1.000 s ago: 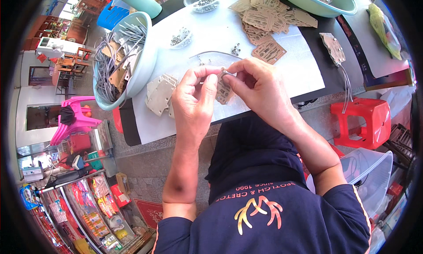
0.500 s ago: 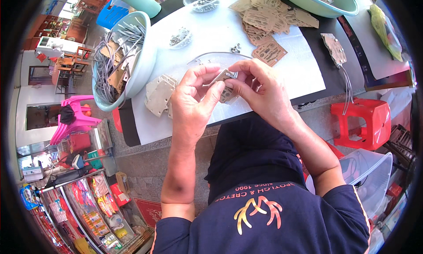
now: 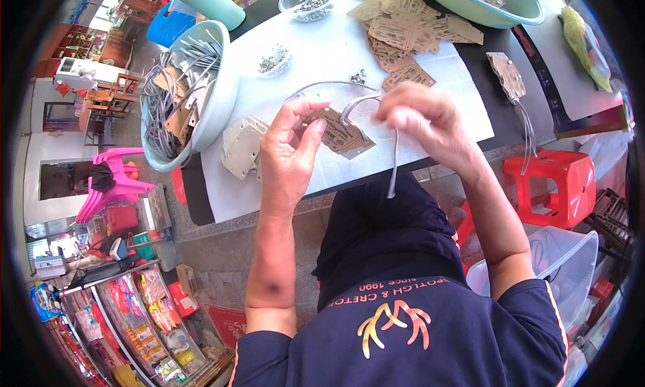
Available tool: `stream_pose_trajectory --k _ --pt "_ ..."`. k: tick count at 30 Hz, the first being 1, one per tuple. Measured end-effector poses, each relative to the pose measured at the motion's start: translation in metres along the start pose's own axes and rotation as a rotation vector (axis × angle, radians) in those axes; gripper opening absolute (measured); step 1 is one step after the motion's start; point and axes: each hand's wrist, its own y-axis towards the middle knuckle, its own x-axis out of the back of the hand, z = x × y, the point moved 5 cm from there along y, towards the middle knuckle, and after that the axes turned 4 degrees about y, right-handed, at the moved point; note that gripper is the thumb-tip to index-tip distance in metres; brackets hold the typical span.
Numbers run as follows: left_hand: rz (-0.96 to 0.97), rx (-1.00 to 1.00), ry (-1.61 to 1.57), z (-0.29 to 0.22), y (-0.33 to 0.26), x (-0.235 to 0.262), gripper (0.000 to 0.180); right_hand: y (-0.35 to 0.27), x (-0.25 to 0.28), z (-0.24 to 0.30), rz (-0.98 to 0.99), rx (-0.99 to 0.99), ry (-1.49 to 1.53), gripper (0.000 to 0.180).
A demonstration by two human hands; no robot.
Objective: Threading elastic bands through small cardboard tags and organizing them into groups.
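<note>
Between the thumb and fingers of my left hand (image 3: 292, 145) is a thin brown board (image 3: 346, 137) with dark print, tilted above the white sheet. A flat grey cord (image 3: 353, 105) loops up from the board to my right hand (image 3: 430, 121), whose thumb and fingers are closed on it, slightly blurred. The cord's free end dangles below that hand, near the table edge. Another length of the cord arcs behind the board. Left of my left hand lies a small pile of pale boards with holes (image 3: 242, 145).
A blue-green basin (image 3: 225, 95) of cords and boards stands at left. Brown boards (image 3: 403, 31) are heaped at the back, near small metal parts (image 3: 358, 76). Two clear bowls (image 3: 274, 61) hold more parts. A corded board (image 3: 507, 78) lies right; a red stool (image 3: 557, 185) stands beyond the table edge.
My right hand has moved right and away from the board, drawing the cord out into a loop with a hanging end. The left hand keeps the board, its printed face now more exposed.
</note>
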Motion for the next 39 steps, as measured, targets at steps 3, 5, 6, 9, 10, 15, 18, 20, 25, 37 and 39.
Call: stream_pose_trajectory --k 3,5,6,9,10,15,18,20,25,37,39 --pt "0.024 -0.026 0.008 -0.004 0.000 -0.001 0.023 0.011 0.014 -0.013 -0.222 -0.134 0.041 0.016" --pt "0.043 -0.042 0.019 -0.006 -0.001 -0.001 0.023 0.021 0.013 -0.012 -0.060 -0.021 -0.220 0.017" --pt "0.039 -0.037 -0.009 -0.005 -0.002 0.000 0.024 0.023 0.011 -0.012 -0.010 0.087 -0.278 0.022" --pt "0.020 -0.046 -0.059 -0.004 -0.003 0.005 0.025 0.028 0.010 -0.013 0.073 0.222 -0.353 0.023" --pt "0.002 -0.055 -0.081 -0.005 -0.003 0.007 0.025 0.031 0.011 -0.014 0.072 0.224 -0.353 0.023" --pt "0.042 -0.010 -0.270 -0.005 -0.005 0.014 0.028 0.043 0.006 -0.006 0.217 0.081 -0.275 0.018" --pt "0.063 0.001 -0.394 -0.007 -0.005 0.018 0.030 0.052 0.009 0.002 0.063 0.267 -0.431 0.016" --pt "0.064 0.006 -0.473 -0.011 -0.006 0.021 0.031 0.057 0.009 0.006 0.035 0.189 -0.371 0.015" --pt "0.097 0.024 -0.552 -0.015 -0.008 0.024 0.031 0.067 0.002 0.011 -0.075 0.021 0.154 0.017" --pt "0.061 0.070 -0.476 -0.020 -0.012 0.025 0.030 0.077 0.015 0.033 -0.572 -0.088 0.813 0.019" --pt "0.079 0.071 -0.488 -0.020 -0.012 0.023 0.028 0.075 0.027 0.021 -0.528 -0.051 0.717 0.019"
